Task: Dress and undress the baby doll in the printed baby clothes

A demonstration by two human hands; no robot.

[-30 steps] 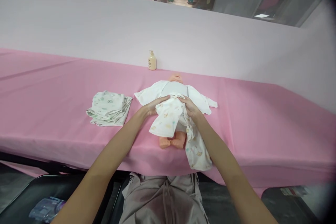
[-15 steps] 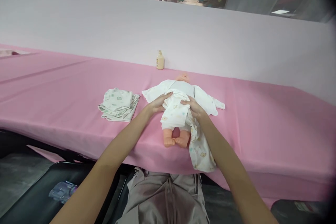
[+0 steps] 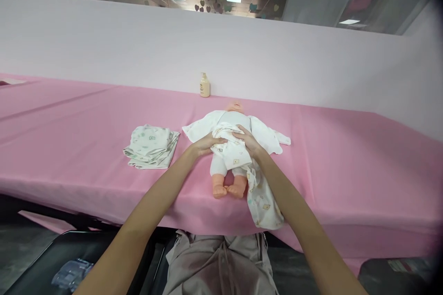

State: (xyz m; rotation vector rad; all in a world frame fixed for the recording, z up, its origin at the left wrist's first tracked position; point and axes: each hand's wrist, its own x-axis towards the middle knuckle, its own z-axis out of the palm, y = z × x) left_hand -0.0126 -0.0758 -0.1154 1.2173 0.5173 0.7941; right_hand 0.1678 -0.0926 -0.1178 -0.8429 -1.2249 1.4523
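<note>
A baby doll (image 3: 219, 187) lies on its back, feet towards me, its white long-sleeved top (image 3: 266, 134) spread out at both sides. Bunched across its belly and upper legs is a white baby garment (image 3: 231, 153) with small coloured prints; one part trails down past the doll's foot to the table edge. My left hand (image 3: 206, 143) grips the garment at the doll's left side in view, fingers laid over the cloth. On the opposite side, my right hand (image 3: 249, 142) holds the bunched cloth between thumb and fingers. The doll's upper head is not clearly visible.
Folded printed cloths (image 3: 152, 146) lie left of the doll on the pink-covered table (image 3: 86, 147). A cream pump bottle (image 3: 205, 85) stands against the white wall. Below the table, a dark chair (image 3: 38, 262) holds a clear plastic item (image 3: 71, 273).
Both hands have shifted the garment slightly on the doll's belly, uncovering more of its white-clad legs. The camera view has tilted up a little and turned right.
</note>
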